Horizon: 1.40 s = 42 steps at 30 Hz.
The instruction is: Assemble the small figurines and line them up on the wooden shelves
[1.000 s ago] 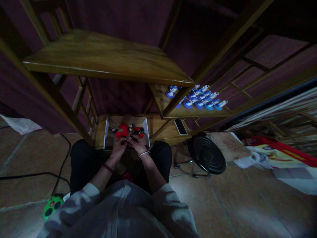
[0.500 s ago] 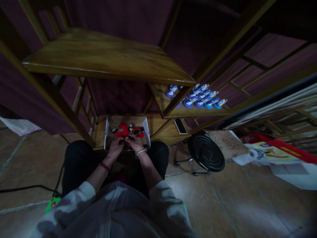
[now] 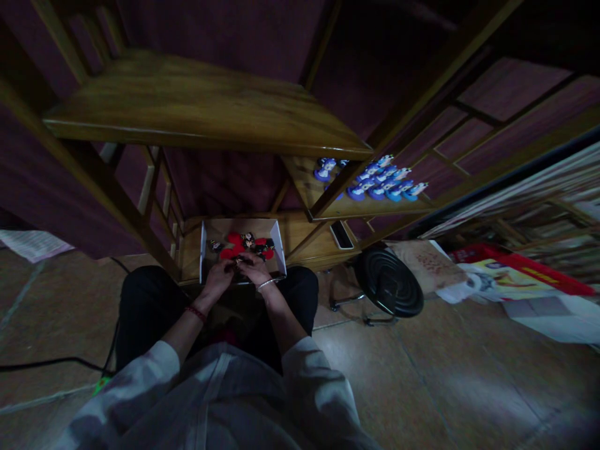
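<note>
Near, the left hand (image 3: 218, 278) and right hand (image 3: 255, 270) meet, fingertips pinching a small dark piece (image 3: 239, 260) over the box (image 3: 280, 251), probably for steadiness. Beyond, red-and-black pieces (image 3: 230, 252) lie loose inside, apparently contained by its walls. Far right, blue figures (image 3: 379, 189) stand grouped on a shelf (image 3: 349, 212), seemingly kept upright by broad bases.

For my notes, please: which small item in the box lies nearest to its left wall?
The dark item at the far left inside the box; the red and black ones lie farther right.
</note>
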Available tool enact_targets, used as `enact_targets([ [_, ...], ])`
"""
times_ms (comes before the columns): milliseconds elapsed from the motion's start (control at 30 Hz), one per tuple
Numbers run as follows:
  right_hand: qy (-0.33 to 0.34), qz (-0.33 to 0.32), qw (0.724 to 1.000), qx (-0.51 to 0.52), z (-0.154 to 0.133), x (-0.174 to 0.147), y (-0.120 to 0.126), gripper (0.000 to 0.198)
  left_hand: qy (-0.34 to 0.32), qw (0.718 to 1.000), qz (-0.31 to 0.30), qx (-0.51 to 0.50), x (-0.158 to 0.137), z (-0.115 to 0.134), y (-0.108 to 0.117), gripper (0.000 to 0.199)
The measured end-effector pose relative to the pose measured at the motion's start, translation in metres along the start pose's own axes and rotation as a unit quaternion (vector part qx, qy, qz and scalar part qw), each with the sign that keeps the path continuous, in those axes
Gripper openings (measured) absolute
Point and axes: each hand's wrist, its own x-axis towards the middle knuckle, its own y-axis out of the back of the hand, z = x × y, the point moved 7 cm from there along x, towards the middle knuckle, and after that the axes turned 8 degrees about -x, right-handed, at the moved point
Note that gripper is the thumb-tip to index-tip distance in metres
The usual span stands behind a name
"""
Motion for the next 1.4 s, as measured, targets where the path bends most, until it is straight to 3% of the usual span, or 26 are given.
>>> enact_targets([
  [367,-0.017,-0.03,0.999,-0.002,-0.003,0.001,0.001,0.037,0.039,0.999,-0.004,0.022,-0.004,0.008,0.002,0.024],
  [733,0.007,-0.045,0.999,-0.03,-0.004,0.003,0.011,0.033,0.055,0.996,-0.007,0.073,-0.01,0.014,-0.005,0.023],
  [1133,0.023,-0.038,0.99,-0.133,-0.01,0.001,0.012,0.024,0.037,0.991,-0.019,0.124,-0.006,0.011,-0.007,0.026],
  [1400,0.035,-0.026,0.99,-0.137,-0.015,0.0,0.015,0.023,0.037,0.991,-0.013,0.129,-0.009,0.014,-0.004,0.028],
])
